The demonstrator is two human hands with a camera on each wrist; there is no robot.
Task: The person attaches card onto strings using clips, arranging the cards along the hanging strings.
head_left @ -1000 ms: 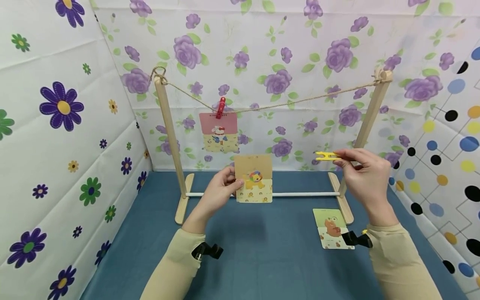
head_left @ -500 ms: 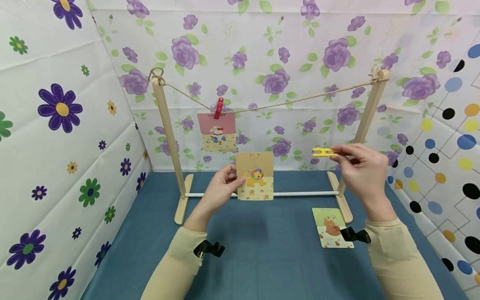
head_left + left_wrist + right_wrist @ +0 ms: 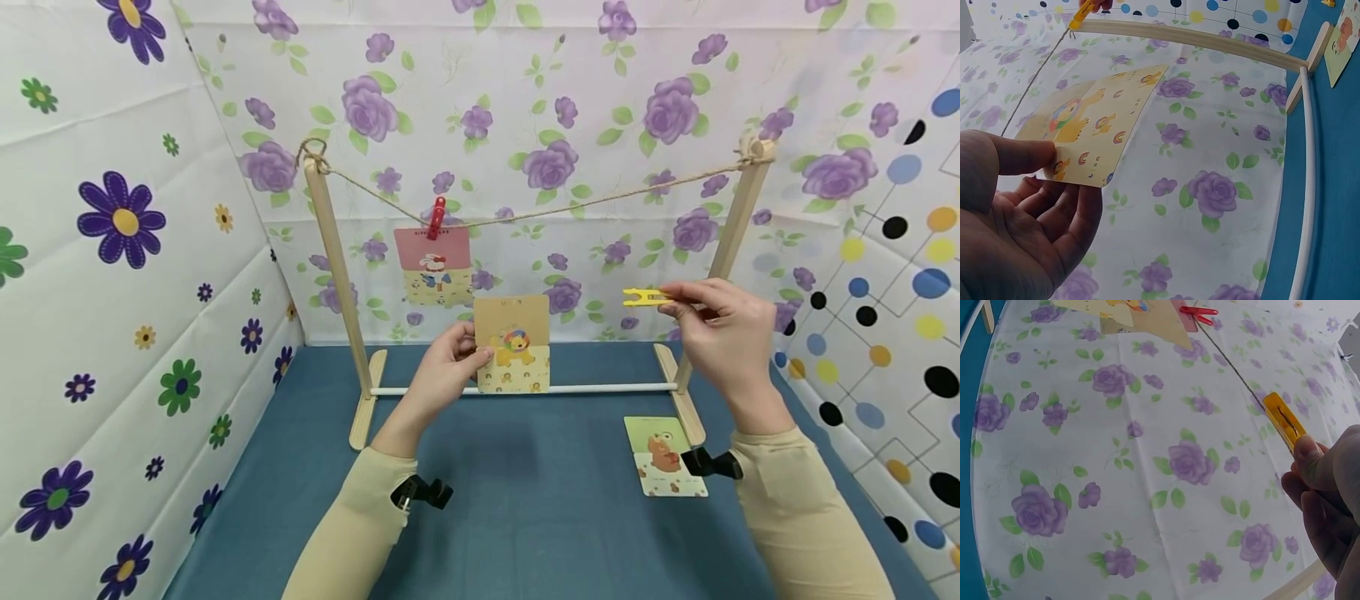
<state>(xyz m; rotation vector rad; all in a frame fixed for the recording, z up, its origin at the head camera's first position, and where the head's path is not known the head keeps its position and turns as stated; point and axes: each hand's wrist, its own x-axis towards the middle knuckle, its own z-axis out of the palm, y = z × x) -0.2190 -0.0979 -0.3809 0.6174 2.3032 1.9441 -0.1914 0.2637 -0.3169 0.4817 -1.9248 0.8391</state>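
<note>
Pinches the lion picture card (image 3: 513, 337) by one side with the left hand (image 3: 441, 367); pinches a yellow clothespin (image 3: 654, 295) by one end with the right hand (image 3: 726, 333).

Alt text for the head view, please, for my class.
Left hand holds a lion card; right hand pinches a yellow peg. A pink-topped card hangs from a string by a red peg, and a green-topped card lies on the blue table.

This looks like a small screened-off booth: a daisy-print sheet (image 3: 135, 292) at frame left, a rose-print sheet (image 3: 495, 75) across the back and a dotted sheet (image 3: 892, 350) at frame right enclose a blue tabletop (image 3: 517, 492).
</note>
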